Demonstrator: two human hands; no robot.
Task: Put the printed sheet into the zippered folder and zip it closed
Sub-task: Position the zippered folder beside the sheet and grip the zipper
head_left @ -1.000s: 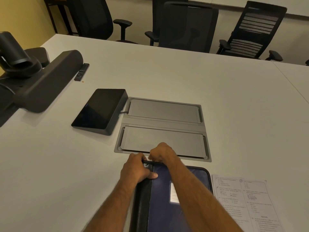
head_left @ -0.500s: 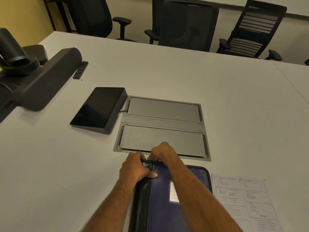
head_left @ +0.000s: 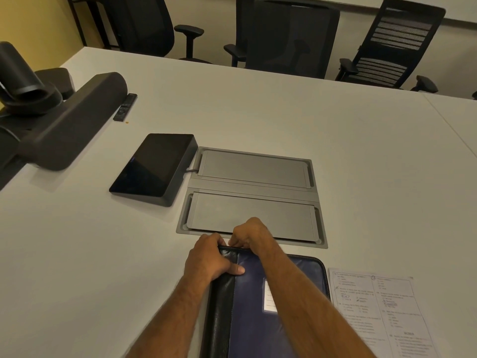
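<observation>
A dark blue zippered folder (head_left: pixel 296 282) with a black spine lies flat on the white table at the bottom centre, a pale label on its cover. My left hand (head_left: pixel 210 259) clamps its far left corner, thumb on top. My right hand (head_left: pixel 251 233) is closed at the folder's far edge right beside the left hand, fingers pinched at the zipper line; the zipper pull itself is hidden under the fingers. The printed sheet (head_left: pixel 379 311) lies flat on the table just right of the folder, outside it.
A grey flip-lid cable panel (head_left: pixel 254 195) is set into the table right beyond my hands. A black touch console (head_left: pixel 154 167) sits to its left. A long black speaker bar with camera (head_left: pixel 62 122) and a remote (head_left: pixel 125 107) are far left. Office chairs (head_left: pixel 294 34) line the far side.
Both hands stay on the folder's far left corner with hardly any shift. The view has tilted slightly, so everything sits a little lower in frame.
</observation>
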